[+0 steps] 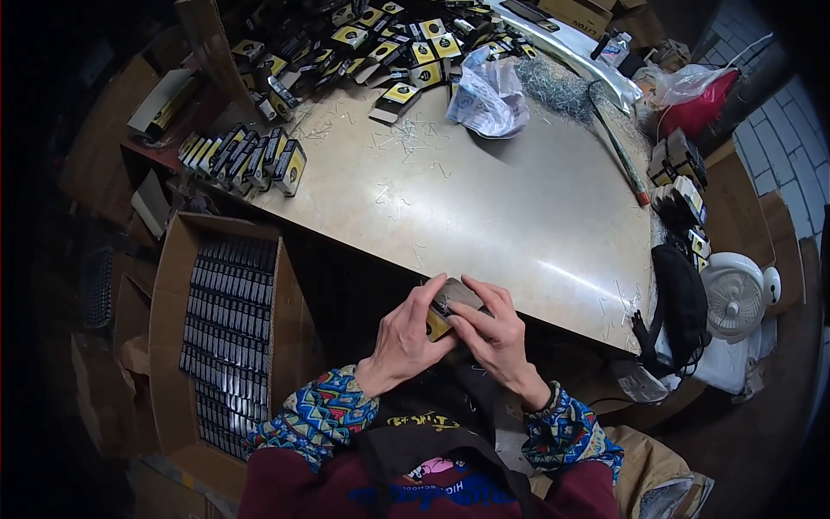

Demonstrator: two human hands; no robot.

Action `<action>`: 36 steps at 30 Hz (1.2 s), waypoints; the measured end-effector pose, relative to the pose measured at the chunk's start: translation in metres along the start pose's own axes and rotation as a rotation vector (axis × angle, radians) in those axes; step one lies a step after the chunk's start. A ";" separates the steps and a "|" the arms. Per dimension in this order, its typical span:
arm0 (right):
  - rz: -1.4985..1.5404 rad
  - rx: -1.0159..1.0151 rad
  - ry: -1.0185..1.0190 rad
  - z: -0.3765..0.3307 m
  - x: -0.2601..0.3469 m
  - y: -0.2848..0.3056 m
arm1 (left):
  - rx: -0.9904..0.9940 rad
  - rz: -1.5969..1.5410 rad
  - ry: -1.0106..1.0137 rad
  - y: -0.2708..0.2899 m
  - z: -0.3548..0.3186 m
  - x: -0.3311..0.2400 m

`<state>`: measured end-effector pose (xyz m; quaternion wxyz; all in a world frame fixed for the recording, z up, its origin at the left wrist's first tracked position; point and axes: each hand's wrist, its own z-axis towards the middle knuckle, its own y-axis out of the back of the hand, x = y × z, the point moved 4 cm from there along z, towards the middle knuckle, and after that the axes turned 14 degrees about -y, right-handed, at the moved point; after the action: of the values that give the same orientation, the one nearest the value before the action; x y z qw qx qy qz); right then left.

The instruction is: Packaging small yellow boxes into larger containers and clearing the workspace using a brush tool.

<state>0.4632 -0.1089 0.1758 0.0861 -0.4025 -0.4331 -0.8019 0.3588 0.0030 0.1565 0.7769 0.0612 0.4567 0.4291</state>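
Hands at table (519,216) edge, left hand (402,342) and right hand (497,337) both gripping small yellow-and-black box (448,304); packed carton (226,329) beside

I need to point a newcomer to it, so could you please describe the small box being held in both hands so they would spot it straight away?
Start at the big pale table and come to its near edge, in front of the person. There the left hand and right hand hold one small black-and-yellow box between them. Unlike the matching boxes standing in a row at the far left corner, it is the only one in hand.
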 end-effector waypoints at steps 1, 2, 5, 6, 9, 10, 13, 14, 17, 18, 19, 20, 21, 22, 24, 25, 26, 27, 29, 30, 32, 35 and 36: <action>0.122 0.037 -0.105 0.000 -0.005 -0.003 | 0.008 0.042 -0.061 -0.001 -0.001 -0.001; 0.137 0.003 -0.085 0.002 -0.004 -0.003 | 0.009 0.042 -0.063 -0.001 -0.002 0.000; 0.345 -0.091 -0.340 -0.002 0.001 -0.005 | 0.050 0.081 -0.028 -0.001 -0.003 0.003; 0.346 -0.091 -0.338 -0.003 0.002 -0.004 | 0.047 0.079 0.011 -0.001 -0.004 0.003; 0.571 0.078 -0.621 -0.005 -0.009 -0.011 | 0.015 0.074 0.134 -0.002 -0.004 0.003; 0.504 0.081 -0.477 -0.003 -0.005 -0.011 | -0.012 0.069 0.219 -0.001 -0.005 0.004; 0.412 0.098 -0.294 -0.002 0.006 -0.010 | 0.074 0.077 0.349 0.003 -0.001 -0.001; 0.453 0.097 -0.374 -0.002 0.004 -0.010 | 0.074 0.075 0.350 0.000 -0.002 0.000; 0.567 0.087 -0.516 0.000 0.010 -0.014 | 0.026 0.156 0.309 -0.001 -0.005 0.000; 0.560 0.084 -0.577 0.000 0.007 -0.016 | 0.033 0.166 0.280 -0.001 -0.004 -0.001; 0.553 0.082 -0.637 -0.001 0.005 -0.017 | 0.039 0.176 0.251 -0.001 -0.004 -0.002; 0.552 0.081 -0.639 -0.002 0.004 -0.018 | 0.041 0.175 0.250 -0.001 -0.004 -0.002; 0.576 0.061 -0.635 -0.002 0.004 -0.019 | 0.039 0.170 0.216 0.000 -0.004 -0.002; 0.599 0.042 -0.631 -0.002 0.004 -0.019 | 0.037 0.164 0.182 0.000 -0.004 -0.003; 0.621 0.059 -0.645 -0.002 0.004 -0.019 | 0.026 0.175 0.165 0.000 -0.006 -0.003; 0.642 0.075 -0.659 -0.003 0.004 -0.020 | 0.015 0.186 0.148 0.000 -0.007 -0.004; 0.642 0.077 -0.661 -0.004 0.004 -0.022 | 0.015 0.186 0.150 -0.001 -0.008 -0.003; 0.530 0.015 -0.539 -0.003 0.007 -0.021 | 0.013 0.182 0.175 -0.003 -0.008 -0.001; 0.417 -0.044 -0.418 -0.002 0.012 -0.021 | 0.011 0.177 0.202 -0.006 -0.010 0.004; 0.299 -0.075 -0.289 -0.001 0.018 -0.021 | 0.024 0.137 0.255 -0.008 -0.012 0.009; 0.056 -0.078 -0.049 -0.002 0.027 -0.020 | 0.038 0.097 0.311 -0.008 -0.014 0.013; 0.031 -0.040 0.046 -0.002 0.026 -0.011 | 0.063 0.011 0.377 -0.003 -0.008 0.006; 0.054 -0.056 0.046 0.001 0.023 -0.006 | 0.102 -0.010 0.311 -0.001 0.000 -0.001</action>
<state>0.4459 -0.1001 0.1891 0.1062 -0.3978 -0.3975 -0.8200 0.3593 0.0017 0.1564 0.6947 0.0310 0.5930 0.4060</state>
